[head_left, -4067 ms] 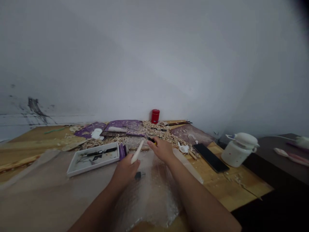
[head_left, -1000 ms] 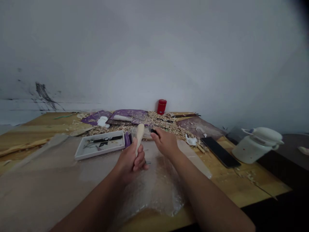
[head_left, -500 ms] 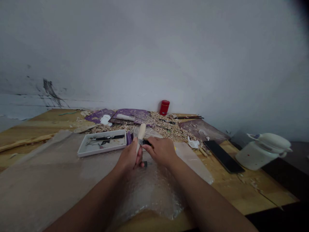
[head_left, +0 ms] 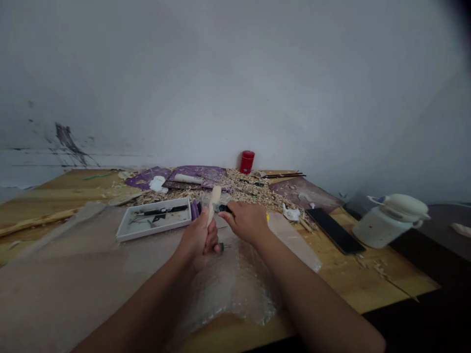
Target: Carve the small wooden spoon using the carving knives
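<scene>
Pale wood slants up out of the left hand, whose fingers wrap its lower part and hide it. The right hand has its fingers curled tightly round a knife, covering most of the handle; the blade end meets the wood just above the left thumb, too small to tell if it bites in. Partly behind the left fingertips shows a dark piece; whether held or lying, I cannot tell.

Ahead and left of the left fingers, a white tray holds a black tool and bits too small to name. Beyond the fingers, past shavings, stands a tin, its inside hidden. Well right of the right fingers, past the phone, a lidded jar hides its contents too.

From under the hands, a plastic sheet runs leftward out of view; the table's near edge lies beyond the right forearm.
</scene>
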The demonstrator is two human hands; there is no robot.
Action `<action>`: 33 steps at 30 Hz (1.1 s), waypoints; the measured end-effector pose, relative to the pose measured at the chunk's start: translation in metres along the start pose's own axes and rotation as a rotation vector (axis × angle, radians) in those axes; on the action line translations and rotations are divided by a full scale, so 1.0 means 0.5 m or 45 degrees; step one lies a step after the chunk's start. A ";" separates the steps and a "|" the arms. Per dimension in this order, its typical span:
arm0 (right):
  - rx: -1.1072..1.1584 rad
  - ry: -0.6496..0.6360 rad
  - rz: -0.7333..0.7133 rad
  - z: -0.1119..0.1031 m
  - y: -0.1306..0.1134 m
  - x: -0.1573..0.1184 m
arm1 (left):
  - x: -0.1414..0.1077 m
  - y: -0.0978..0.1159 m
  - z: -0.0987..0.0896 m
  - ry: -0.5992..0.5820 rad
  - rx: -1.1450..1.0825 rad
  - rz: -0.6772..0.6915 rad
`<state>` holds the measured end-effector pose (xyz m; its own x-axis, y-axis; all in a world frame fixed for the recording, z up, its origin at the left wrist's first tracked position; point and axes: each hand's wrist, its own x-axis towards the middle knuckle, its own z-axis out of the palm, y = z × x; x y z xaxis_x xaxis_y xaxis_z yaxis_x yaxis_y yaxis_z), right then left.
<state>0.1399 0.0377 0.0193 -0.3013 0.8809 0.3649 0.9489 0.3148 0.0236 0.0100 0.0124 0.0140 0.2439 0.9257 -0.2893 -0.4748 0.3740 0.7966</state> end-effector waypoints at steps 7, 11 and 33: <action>0.051 -0.016 0.101 -0.001 0.026 0.011 | -0.005 -0.001 -0.002 -0.047 -0.022 0.011; 0.100 0.117 0.399 0.000 0.075 0.020 | -0.008 -0.008 -0.008 -0.153 0.026 0.047; 1.105 0.085 -0.113 0.030 0.049 0.015 | 0.011 -0.022 -0.022 -0.377 0.324 -0.019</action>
<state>0.1596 0.0573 0.0086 -0.3391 0.8264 0.4495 0.5073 0.5631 -0.6524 0.0071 0.0142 -0.0021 0.5002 0.8499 -0.1655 -0.2536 0.3265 0.9105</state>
